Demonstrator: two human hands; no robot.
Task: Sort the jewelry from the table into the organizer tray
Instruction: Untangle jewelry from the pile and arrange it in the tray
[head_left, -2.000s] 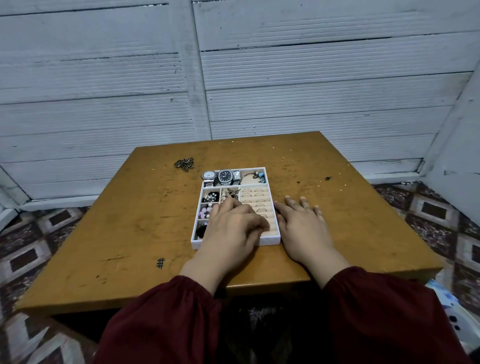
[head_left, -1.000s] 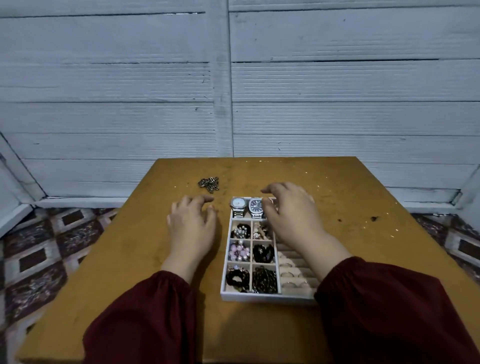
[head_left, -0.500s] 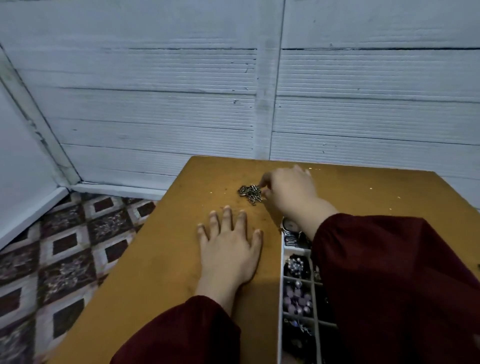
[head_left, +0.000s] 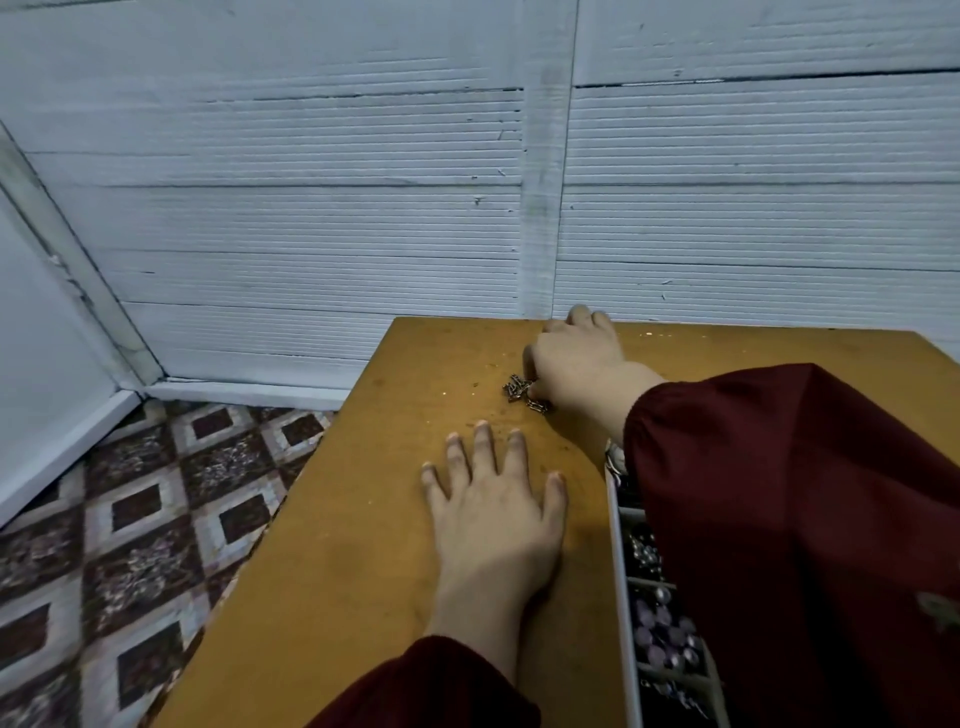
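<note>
the left hand lies flat on the table, fingers spread and straight, holding nothing. just beyond its fingertips a small metal chain lies bunched on the wood. it is the only loose piece in view, so the sorting looks nearly done, with this one item left. the right hand sits against the chain's right edge, fingers curled down onto it. part of the chain runs under the hand, and i cannot tell whether it is pinched. at the right, the organizer tray is mostly hidden by the dark red sleeve; its visible compartments hold beads and other pieces.
</note>
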